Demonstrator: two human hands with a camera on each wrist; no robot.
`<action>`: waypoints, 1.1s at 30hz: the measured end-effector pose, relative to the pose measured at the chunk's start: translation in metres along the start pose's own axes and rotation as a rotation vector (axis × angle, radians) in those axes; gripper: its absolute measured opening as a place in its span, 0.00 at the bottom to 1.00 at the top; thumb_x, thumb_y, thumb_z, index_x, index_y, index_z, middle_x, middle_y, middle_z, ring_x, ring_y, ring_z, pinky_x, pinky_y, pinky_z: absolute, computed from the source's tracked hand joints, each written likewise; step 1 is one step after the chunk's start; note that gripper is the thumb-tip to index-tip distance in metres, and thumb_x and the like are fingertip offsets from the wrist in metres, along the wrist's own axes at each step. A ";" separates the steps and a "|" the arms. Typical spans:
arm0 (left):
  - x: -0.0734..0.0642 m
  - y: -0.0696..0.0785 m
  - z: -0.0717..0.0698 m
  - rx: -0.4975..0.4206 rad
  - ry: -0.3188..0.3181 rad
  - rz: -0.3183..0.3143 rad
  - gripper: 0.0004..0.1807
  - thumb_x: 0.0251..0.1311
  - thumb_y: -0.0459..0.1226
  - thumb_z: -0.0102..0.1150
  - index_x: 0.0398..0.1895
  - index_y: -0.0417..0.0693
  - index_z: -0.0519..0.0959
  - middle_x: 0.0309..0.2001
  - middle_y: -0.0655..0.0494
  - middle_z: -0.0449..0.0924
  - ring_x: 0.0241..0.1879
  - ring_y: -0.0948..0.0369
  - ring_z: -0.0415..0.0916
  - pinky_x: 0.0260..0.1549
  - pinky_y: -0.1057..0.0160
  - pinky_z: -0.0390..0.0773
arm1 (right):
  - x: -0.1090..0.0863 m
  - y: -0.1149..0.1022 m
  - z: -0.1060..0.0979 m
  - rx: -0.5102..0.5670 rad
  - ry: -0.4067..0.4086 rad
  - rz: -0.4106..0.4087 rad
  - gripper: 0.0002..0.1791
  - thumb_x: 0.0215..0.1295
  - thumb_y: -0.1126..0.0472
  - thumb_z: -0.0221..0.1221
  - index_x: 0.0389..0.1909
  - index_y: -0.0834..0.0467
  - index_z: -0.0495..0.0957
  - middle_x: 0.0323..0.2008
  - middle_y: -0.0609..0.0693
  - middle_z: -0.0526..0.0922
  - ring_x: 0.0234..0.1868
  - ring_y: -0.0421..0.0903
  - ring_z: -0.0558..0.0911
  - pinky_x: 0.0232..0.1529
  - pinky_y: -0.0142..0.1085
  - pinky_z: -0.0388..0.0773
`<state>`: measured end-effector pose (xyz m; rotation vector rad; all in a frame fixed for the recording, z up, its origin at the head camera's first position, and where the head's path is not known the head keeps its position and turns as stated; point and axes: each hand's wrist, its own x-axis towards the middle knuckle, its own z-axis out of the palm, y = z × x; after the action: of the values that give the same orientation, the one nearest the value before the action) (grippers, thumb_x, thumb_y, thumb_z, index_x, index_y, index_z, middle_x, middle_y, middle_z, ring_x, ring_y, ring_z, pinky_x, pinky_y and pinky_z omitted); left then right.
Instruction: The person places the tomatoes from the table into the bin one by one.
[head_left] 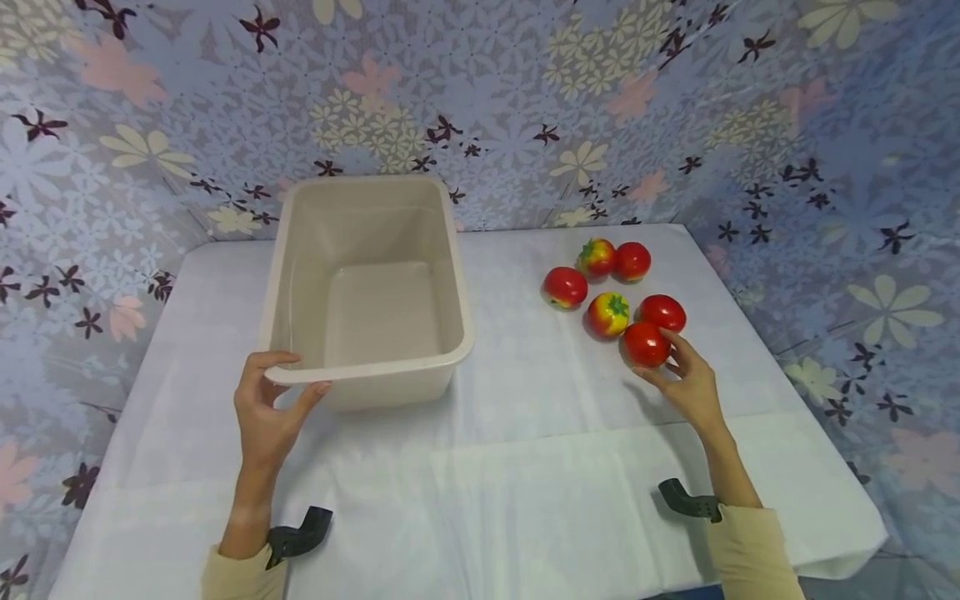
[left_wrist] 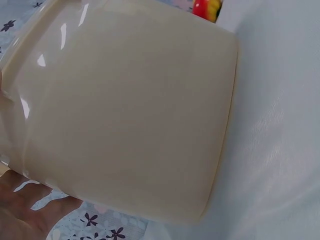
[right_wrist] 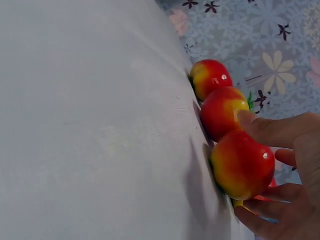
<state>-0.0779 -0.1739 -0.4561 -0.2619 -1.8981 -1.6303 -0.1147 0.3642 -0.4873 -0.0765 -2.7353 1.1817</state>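
At the near left corner of a beige plastic tub (head_left: 390,379), my left hand (head_left: 270,412) pinches the rim, fingers over the inside and thumb on the outer side. The tub wall (left_wrist: 135,110) fills most of the left wrist view, and part of the left hand (left_wrist: 30,210) shows at its lower left. My right hand (head_left: 690,383) holds a glossy red tomato (head_left: 647,344) between thumb and fingers. In the right wrist view, that tomato (right_wrist: 243,165) shows a yellow-green side, with the right hand (right_wrist: 295,170) around its right side.
Close to the held tomato lie a red tomato (head_left: 663,312) and one with a green calyx (head_left: 609,315). Farther back are several more, including a red one (head_left: 566,287). A white cloth (head_left: 525,483) covers the table, and floral fabric (head_left: 510,100) hangs behind it.
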 end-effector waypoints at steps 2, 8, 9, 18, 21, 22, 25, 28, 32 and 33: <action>0.000 0.000 0.000 -0.009 0.003 0.000 0.24 0.40 0.21 0.73 0.44 0.32 0.76 0.44 0.60 0.76 0.43 0.67 0.76 0.41 0.78 0.77 | 0.000 0.002 0.002 -0.001 0.013 -0.005 0.42 0.57 0.62 0.69 0.71 0.63 0.61 0.69 0.66 0.65 0.65 0.68 0.68 0.58 0.57 0.70; -0.002 0.000 -0.001 0.018 0.024 0.002 0.25 0.38 0.20 0.73 0.44 0.32 0.76 0.44 0.58 0.77 0.42 0.67 0.77 0.39 0.79 0.78 | 0.002 0.008 0.008 0.063 0.072 -0.027 0.40 0.54 0.69 0.70 0.69 0.64 0.64 0.67 0.65 0.69 0.63 0.68 0.71 0.52 0.37 0.76; -0.002 0.000 -0.001 0.019 0.026 0.008 0.24 0.39 0.21 0.74 0.43 0.33 0.77 0.44 0.57 0.78 0.41 0.67 0.77 0.38 0.79 0.78 | 0.002 0.009 0.009 0.079 0.082 -0.024 0.40 0.54 0.70 0.70 0.68 0.64 0.65 0.66 0.65 0.69 0.63 0.68 0.71 0.52 0.34 0.76; 0.001 -0.001 -0.001 0.011 0.021 0.020 0.23 0.40 0.23 0.75 0.43 0.36 0.79 0.43 0.56 0.77 0.40 0.69 0.77 0.37 0.78 0.78 | 0.005 0.012 0.011 0.114 0.173 0.021 0.36 0.53 0.73 0.69 0.66 0.63 0.70 0.65 0.64 0.71 0.62 0.66 0.73 0.50 0.36 0.75; 0.000 0.000 0.000 0.031 0.026 0.022 0.24 0.39 0.23 0.75 0.44 0.37 0.79 0.43 0.54 0.77 0.40 0.68 0.77 0.37 0.78 0.78 | 0.007 0.012 0.010 0.106 0.180 0.022 0.35 0.53 0.74 0.68 0.65 0.63 0.71 0.65 0.64 0.72 0.62 0.65 0.74 0.50 0.35 0.75; 0.000 0.000 0.000 0.037 0.027 0.022 0.24 0.39 0.23 0.75 0.44 0.37 0.79 0.43 0.54 0.78 0.40 0.68 0.77 0.37 0.78 0.77 | 0.007 0.012 0.010 0.102 0.180 0.028 0.35 0.53 0.74 0.68 0.65 0.63 0.71 0.65 0.63 0.72 0.62 0.65 0.74 0.51 0.35 0.75; 0.001 0.000 0.001 0.046 0.028 0.027 0.25 0.38 0.23 0.75 0.44 0.37 0.79 0.43 0.53 0.78 0.40 0.67 0.77 0.37 0.79 0.77 | 0.007 0.012 0.010 0.101 0.181 0.048 0.35 0.54 0.74 0.68 0.65 0.63 0.70 0.65 0.62 0.73 0.62 0.64 0.74 0.52 0.36 0.75; 0.001 0.000 0.000 0.050 0.026 0.033 0.24 0.38 0.23 0.75 0.43 0.36 0.78 0.43 0.52 0.78 0.40 0.67 0.77 0.37 0.79 0.77 | 0.007 0.012 0.010 0.101 0.177 0.065 0.36 0.55 0.73 0.68 0.66 0.62 0.70 0.65 0.62 0.72 0.62 0.64 0.74 0.52 0.37 0.75; 0.000 -0.001 0.000 0.050 0.022 0.034 0.24 0.38 0.22 0.75 0.42 0.32 0.77 0.42 0.51 0.79 0.40 0.66 0.77 0.36 0.79 0.77 | 0.005 0.012 0.009 0.096 0.177 0.070 0.35 0.55 0.71 0.68 0.66 0.62 0.70 0.65 0.63 0.72 0.62 0.64 0.74 0.51 0.32 0.75; 0.000 -0.001 0.000 0.050 0.020 0.032 0.24 0.38 0.22 0.75 0.43 0.32 0.77 0.42 0.51 0.79 0.40 0.67 0.77 0.37 0.79 0.77 | 0.004 0.012 0.008 0.099 0.180 0.071 0.35 0.55 0.71 0.68 0.66 0.62 0.70 0.64 0.63 0.73 0.61 0.64 0.74 0.50 0.29 0.75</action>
<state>-0.0784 -0.1742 -0.4570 -0.2535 -1.9066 -1.5569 -0.1201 0.3673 -0.5014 -0.2569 -2.5333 1.2607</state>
